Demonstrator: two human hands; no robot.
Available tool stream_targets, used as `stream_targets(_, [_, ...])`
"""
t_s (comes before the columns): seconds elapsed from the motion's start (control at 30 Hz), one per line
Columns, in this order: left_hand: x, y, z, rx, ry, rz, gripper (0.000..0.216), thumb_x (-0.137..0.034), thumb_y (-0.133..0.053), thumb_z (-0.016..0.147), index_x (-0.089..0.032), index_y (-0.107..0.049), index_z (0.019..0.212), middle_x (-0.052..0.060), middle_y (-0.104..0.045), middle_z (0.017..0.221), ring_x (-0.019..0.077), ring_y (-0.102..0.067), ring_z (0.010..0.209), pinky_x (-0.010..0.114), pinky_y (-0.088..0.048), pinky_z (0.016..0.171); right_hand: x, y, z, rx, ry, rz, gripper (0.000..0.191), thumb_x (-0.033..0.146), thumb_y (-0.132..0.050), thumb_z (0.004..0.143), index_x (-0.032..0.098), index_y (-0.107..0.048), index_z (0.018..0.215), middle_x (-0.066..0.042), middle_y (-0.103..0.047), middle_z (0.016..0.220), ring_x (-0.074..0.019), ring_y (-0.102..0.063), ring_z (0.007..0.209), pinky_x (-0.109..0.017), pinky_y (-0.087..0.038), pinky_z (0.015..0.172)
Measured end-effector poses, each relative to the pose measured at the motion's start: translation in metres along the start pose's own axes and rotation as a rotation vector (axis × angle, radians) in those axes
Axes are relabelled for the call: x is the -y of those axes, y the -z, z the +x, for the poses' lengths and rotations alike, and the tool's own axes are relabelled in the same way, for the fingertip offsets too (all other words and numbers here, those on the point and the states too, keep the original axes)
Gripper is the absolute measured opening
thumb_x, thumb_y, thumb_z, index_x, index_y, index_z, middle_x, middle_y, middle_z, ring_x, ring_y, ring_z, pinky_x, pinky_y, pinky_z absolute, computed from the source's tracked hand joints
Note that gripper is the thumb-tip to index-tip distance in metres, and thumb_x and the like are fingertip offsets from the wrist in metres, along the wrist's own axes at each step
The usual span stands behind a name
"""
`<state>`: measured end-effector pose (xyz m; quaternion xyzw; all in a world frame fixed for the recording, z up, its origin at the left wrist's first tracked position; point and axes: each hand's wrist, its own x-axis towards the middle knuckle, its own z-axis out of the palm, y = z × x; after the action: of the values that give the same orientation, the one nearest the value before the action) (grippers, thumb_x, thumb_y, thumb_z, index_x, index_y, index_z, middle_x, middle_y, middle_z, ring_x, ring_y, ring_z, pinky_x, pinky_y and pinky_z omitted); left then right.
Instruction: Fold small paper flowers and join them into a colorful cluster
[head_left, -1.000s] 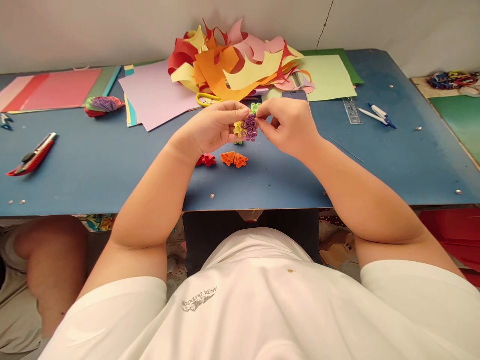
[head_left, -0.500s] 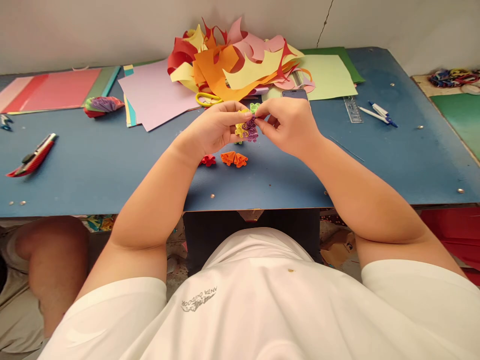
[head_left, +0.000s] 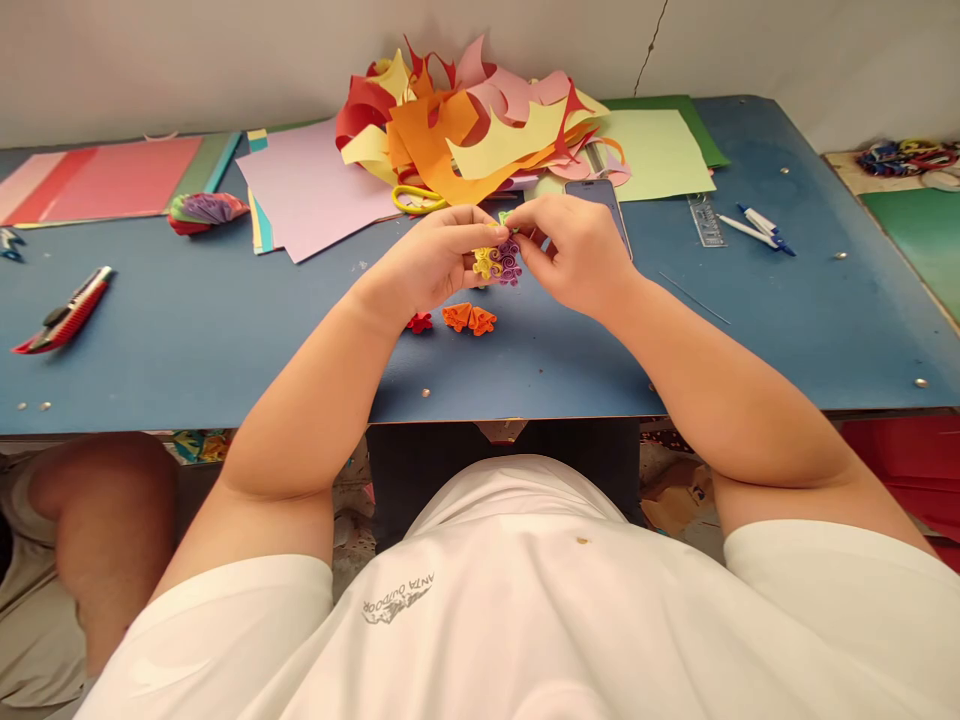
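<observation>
My left hand (head_left: 435, 252) is closed on a small curled-paper ornament (head_left: 499, 262), its thumb on top. Yellow and purple scrolled pieces show on the ornament, with a bit of green at its upper edge. My right hand (head_left: 574, 250) pinches the green part from the other side, thumb and forefinger meeting near my left thumb. Just below the hands, orange folded paper pieces (head_left: 469, 319) lie on the blue table (head_left: 540, 370). A red paper piece (head_left: 420, 323) sits beside them, partly behind my left forearm.
Paper offcuts (head_left: 480, 120) are heaped at the back, near yellow-handled scissors (head_left: 417, 199) and a phone (head_left: 616, 213). Leftward lie a red cutter (head_left: 67, 312), a multicoloured paper bundle (head_left: 208, 211) and coloured sheets (head_left: 135, 180). A clear ruler (head_left: 706, 220) and pens (head_left: 757, 228) are on the right.
The ornament has turned slightly in my fingers, so less of the green part shows. My right hand has shifted a little, uncovering more of the phone.
</observation>
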<state>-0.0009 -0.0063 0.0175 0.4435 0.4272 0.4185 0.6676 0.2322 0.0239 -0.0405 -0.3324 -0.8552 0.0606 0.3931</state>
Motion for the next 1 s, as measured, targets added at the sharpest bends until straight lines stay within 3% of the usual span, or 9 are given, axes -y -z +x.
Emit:
stream_targets(0.13, [0.001,0.005,0.002,0.007,-0.034,-0.06,0.032,-0.007,-0.089,0.109,-0.02,-0.073,0.086,-0.004,-0.074,0.084,0.0079,-0.074,0.074,0.025,-0.064,0.072,-0.005,0.001,0.002,-0.004,-0.02,0.053,0.029,0.038,-0.063,0.128,0.04,-0.091,0.137,-0.007,-0.096,0.132,-0.0322,-0.092,0.119,-0.053,-0.079,0.11])
stream_targets(0.27, [0.002,0.007,0.003,0.025,-0.032,-0.018,0.034,-0.012,-0.093,0.109,-0.021,-0.071,0.085,-0.003,-0.074,0.085,0.0093,-0.073,0.077,0.028,-0.068,0.08,-0.006,0.001,0.003,-0.021,-0.012,0.065,0.024,0.045,-0.068,0.128,0.039,-0.091,0.128,-0.007,-0.094,0.123,-0.0321,-0.09,0.116,-0.053,-0.079,0.109])
stream_targets(0.43, [0.003,0.006,0.001,0.018,-0.012,0.061,0.034,-0.016,-0.099,0.104,-0.021,-0.071,0.086,-0.002,-0.072,0.087,0.0108,-0.071,0.078,0.031,-0.069,0.085,-0.005,-0.005,0.0,-0.073,0.062,0.046,0.02,0.029,-0.065,0.124,0.033,-0.083,0.117,-0.009,-0.09,0.12,-0.0302,-0.088,0.108,-0.05,-0.076,0.1])
stream_targets(0.67, [0.0,-0.002,-0.002,0.015,0.001,0.08,0.031,-0.008,-0.08,0.112,-0.021,-0.067,0.088,-0.002,-0.069,0.085,0.01,-0.07,0.075,0.03,-0.066,0.081,-0.018,-0.017,-0.002,-0.13,0.146,0.046,0.021,0.017,-0.069,0.117,0.032,-0.082,0.123,-0.006,-0.083,0.121,-0.0241,-0.083,0.099,-0.041,-0.07,0.09])
stream_targets(0.83, [-0.003,-0.005,-0.002,-0.006,-0.011,0.063,0.033,-0.003,-0.072,0.115,-0.021,-0.066,0.087,-0.004,-0.067,0.084,0.0081,-0.07,0.073,0.028,-0.062,0.082,-0.015,-0.013,-0.001,-0.092,0.069,0.09,0.023,0.018,-0.073,0.119,0.035,-0.089,0.124,-0.007,-0.086,0.126,-0.0264,-0.086,0.106,-0.044,-0.073,0.095])
stream_targets(1.0, [0.0,-0.004,0.001,-0.022,-0.03,0.0,0.032,-0.001,-0.07,0.113,-0.02,-0.068,0.087,-0.004,-0.068,0.079,0.0099,-0.072,0.071,0.028,-0.06,0.072,-0.005,-0.005,0.003,-0.077,0.006,0.09,0.018,0.024,-0.077,0.119,0.035,-0.09,0.118,-0.008,-0.091,0.123,-0.0288,-0.088,0.105,-0.047,-0.077,0.095])
